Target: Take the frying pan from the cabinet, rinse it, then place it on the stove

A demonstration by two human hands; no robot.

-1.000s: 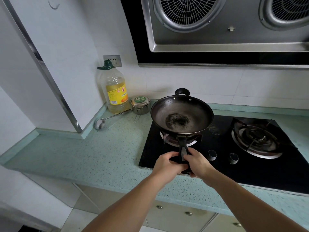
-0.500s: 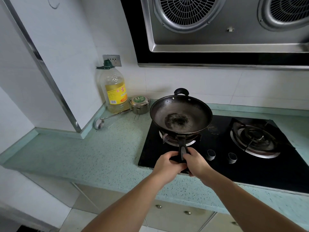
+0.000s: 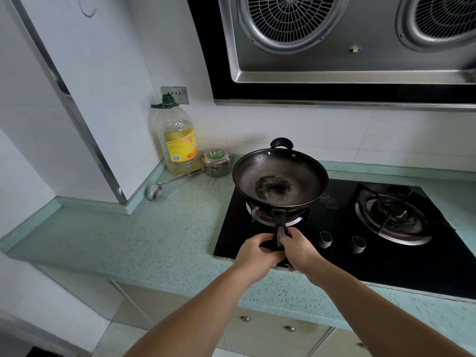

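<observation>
Gripping the frying pan (image 3: 280,177) handle, both hands overhang the stove (image 3: 334,256) edge.

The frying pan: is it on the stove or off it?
On. The frying pan rests level on the left burner of the stove; the left hand and the right hand grip its handle.

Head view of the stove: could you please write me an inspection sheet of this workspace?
Surface: speckled green countertop with a black glass stove set into it.
Job's things: frying pan on the left burner, dark residue in its middle.
Clutter: oil bottle, round tin and ladle near the back-left corner.
Hands: left hand and right hand both grip the pan handle.
Cables: nothing seen.
Surroundings: range hood above, drawers below.
</observation>
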